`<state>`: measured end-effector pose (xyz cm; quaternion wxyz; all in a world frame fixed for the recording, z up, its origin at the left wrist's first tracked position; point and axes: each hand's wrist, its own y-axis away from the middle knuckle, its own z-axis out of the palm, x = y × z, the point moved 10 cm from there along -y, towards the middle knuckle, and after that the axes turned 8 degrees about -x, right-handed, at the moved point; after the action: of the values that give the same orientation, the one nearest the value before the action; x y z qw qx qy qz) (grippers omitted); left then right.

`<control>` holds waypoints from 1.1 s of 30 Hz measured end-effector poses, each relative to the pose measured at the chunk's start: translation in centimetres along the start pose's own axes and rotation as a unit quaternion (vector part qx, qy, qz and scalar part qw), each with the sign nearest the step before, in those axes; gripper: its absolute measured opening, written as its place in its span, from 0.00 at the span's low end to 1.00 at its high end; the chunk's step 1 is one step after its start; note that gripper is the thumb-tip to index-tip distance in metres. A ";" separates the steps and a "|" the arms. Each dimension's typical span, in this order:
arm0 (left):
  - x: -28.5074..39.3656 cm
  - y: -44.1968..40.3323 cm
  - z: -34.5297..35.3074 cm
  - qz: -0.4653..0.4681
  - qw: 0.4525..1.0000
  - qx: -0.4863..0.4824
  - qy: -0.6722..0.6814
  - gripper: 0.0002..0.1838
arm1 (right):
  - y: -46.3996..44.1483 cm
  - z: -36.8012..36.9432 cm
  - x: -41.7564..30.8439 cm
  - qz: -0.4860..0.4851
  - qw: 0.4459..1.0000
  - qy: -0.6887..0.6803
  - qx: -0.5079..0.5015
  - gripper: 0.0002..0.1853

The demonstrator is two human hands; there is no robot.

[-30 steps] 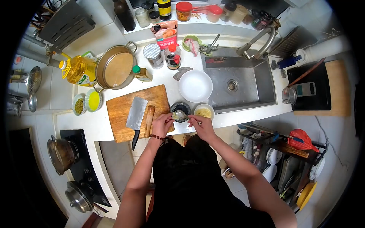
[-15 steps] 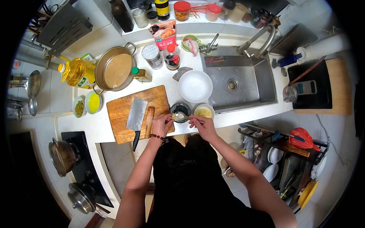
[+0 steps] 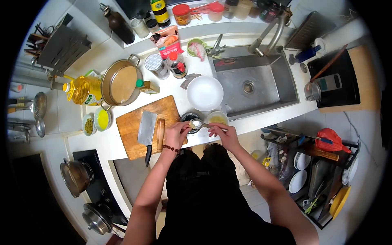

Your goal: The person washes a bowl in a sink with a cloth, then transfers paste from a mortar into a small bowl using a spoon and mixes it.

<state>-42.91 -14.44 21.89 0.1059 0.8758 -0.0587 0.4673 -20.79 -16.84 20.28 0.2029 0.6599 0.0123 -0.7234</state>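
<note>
The right hand (image 3: pixel 223 136) has its fingers closed around the handle of a metal spoon (image 3: pixel 197 123), and the head of this spoon is above a dark round bowl (image 3: pixel 188 117), near the front edge of the white surface (image 3: pixel 98 143). The left hand (image 3: pixel 178 132) is at the other end of the spoon, with its fingers bent together close to the spoon's tip. A small pale bit is visible there – I cannot tell if these fingers are pinching it or only touching the spoon. A bracelet (image 3: pixel 170 148) of dark beads is on the left wrist.

Just beside the dark bowl, on its right, there is a small bowl (image 3: pixel 217 112) with something pale yellow inside. Behind these two stands a larger white bowl (image 3: pixel 205 93), near the left edge of the sink (image 3: pixel 232 92). To the left is a wooden cutting board (image 3: pixel 130 132). On it lies a cleaver (image 3: pixel 147 127), whose black handle reaches past the front edge of the board. A wooden rod (image 3: pixel 160 134) lies between the cleaver and the left hand.
</note>
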 end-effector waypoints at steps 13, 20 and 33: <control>5.7 -3.4 10.0 0.090 0.991 -0.091 -0.034 0.12 | 7.3 -9.6 2.4 0.002 0.983 0.109 0.149 0.16; 5.0 -1.6 9.0 0.074 0.994 -0.046 -0.072 0.09 | 7.5 -5.7 -1.3 -0.166 0.887 0.426 0.073 0.17; -2.0 3.0 0.4 -0.039 0.990 0.116 -0.075 0.32 | 5.1 -1.1 -8.7 -0.245 0.909 0.337 0.018 0.16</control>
<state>-44.33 -17.43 20.43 0.0170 0.9162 0.0221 0.3998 -17.79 -18.79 29.72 -0.0091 0.8444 0.2278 -0.4848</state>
